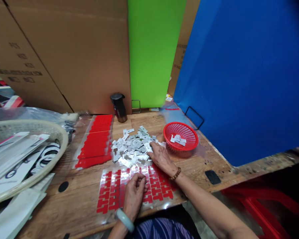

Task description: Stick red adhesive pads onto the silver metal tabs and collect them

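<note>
A clear sheet with rows of red T-shaped stickers lies at the table's front edge. Over its middle rests my left hand, its fingers curled together; anything inside them is hidden. My right hand reaches to the right side of a loose pile of small flat metal plates, with thumb and fingertips closed at the edge of one plate. A red plastic basket stands right of that hand, holding several of the same plates. More red sticker sheets are stacked left of the pile.
A large cream basket with printed cards fills the left side. A dark lidded bottle stands at the back before cardboard. Green and blue panels rise behind and to the right. A red stool is below the table.
</note>
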`<state>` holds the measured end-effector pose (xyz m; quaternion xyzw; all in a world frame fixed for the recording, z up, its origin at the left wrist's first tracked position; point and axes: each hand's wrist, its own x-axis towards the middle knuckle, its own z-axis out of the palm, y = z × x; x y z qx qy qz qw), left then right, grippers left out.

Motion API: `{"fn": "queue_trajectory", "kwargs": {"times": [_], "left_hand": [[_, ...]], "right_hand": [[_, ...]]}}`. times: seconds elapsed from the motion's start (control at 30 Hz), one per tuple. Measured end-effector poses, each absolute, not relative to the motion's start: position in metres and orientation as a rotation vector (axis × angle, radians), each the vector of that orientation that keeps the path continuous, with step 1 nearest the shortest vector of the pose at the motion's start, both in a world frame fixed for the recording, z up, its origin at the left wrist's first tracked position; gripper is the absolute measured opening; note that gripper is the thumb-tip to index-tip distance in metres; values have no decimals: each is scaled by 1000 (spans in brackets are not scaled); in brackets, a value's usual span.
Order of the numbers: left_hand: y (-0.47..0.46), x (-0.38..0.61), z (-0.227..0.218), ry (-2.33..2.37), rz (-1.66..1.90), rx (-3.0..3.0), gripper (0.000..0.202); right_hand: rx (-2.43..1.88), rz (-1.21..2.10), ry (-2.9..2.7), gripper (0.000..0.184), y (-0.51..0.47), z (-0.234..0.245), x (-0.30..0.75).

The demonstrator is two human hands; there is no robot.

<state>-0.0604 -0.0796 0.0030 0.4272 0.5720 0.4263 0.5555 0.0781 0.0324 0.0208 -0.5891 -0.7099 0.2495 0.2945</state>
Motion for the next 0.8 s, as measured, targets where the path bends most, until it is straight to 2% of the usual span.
{"fn": "queue_trajectory", "kwargs": {"times": [0.1, 0.23, 0.4, 0.53, 0.63, 0.8], "left_hand": [[-79, -61, 1, 1353, 1002, 1008, 22], [-76, -64, 1, 1347, 989, 939, 26], [-71, -59, 17, 1298, 1049, 812, 40], [-71, -45, 35, 1153, 1108, 773, 34], [-74, -38, 45, 1066, 1105, 680, 24], [-79, -42, 59, 1035, 939, 566, 24]], "right_hand": [[-1581, 805, -1763, 21, 40, 18, 82], [-1540, 1028, -1551, 9, 34, 20, 93], [-1379, 1345, -1282, 23, -17, 32, 93], [-1039, 1691, -801, 35, -56, 37, 76], [-1006, 1709, -757, 35, -70, 36, 72], [-1061, 1618, -964, 27, -73, 28, 96]]}}
